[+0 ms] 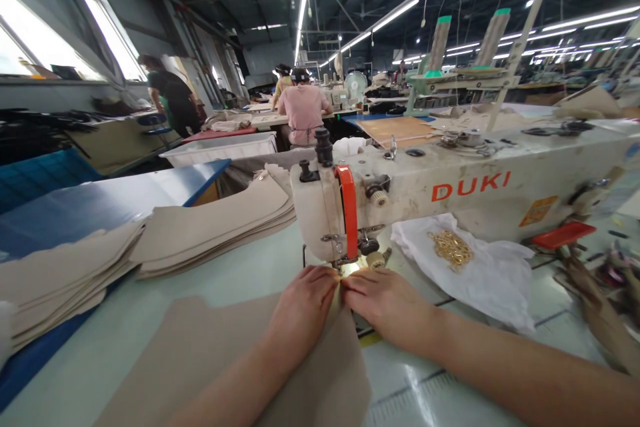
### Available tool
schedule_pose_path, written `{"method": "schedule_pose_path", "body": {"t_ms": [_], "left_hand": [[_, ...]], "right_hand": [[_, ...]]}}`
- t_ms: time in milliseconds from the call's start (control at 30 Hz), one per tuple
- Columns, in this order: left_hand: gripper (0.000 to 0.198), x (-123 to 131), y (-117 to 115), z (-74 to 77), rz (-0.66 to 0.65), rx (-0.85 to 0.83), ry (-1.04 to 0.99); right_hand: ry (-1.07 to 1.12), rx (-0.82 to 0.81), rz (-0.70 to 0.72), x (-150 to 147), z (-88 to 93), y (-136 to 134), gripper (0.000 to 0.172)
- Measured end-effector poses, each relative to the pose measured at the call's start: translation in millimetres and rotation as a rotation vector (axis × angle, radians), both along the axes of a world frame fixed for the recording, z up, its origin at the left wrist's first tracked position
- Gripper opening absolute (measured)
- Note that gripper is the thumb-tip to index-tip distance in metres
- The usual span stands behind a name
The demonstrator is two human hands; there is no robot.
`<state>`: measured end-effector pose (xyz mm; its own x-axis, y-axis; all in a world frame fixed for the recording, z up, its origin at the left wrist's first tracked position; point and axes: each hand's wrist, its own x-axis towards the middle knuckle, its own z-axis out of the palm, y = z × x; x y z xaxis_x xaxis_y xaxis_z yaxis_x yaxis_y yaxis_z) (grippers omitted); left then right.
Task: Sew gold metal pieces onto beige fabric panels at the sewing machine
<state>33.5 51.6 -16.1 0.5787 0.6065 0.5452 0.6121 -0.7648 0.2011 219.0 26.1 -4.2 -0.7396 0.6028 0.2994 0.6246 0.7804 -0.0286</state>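
A large beige fabric piece point(220, 340) lies on the pale table, with its far end under the needle area of a white sewing machine point(415, 180) with a red strip on its head. My left hand point(306, 304) rests on that piece just left of the needle, fingers pressed together and closed on the cloth. From the other side my right hand point(387, 304) reaches in, its fingertips gathered at the fabric's edge close to the presser foot. The fingertips of both hands nearly meet there. The needle and the exact grip are partly hidden by the fingers.
Stacks of beige cut pieces point(215, 224) lie left of the machine. Under its arm, a white cloth point(480, 280) carries a pile of small gold metal parts point(451, 248). A red-topped tool point(563, 235) lies at right. Farther back, people sit or stand among tables.
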Motion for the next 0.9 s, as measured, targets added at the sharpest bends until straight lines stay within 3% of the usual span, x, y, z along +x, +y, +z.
{"method": "schedule_pose_path", "body": {"t_ms": [567,900], "left_hand": [[0.023,0.1,2.6,2.2,0.013,-0.020,0.016],[0.024,0.8,-1.5,3.0,0.023,0.021,0.020]], "right_hand": [[-0.005,-0.014,-0.048,-2.0,3.4,-1.9,0.009],[0.023,-0.020,-0.053,-3.6,-5.6,0.8,0.009]]}}
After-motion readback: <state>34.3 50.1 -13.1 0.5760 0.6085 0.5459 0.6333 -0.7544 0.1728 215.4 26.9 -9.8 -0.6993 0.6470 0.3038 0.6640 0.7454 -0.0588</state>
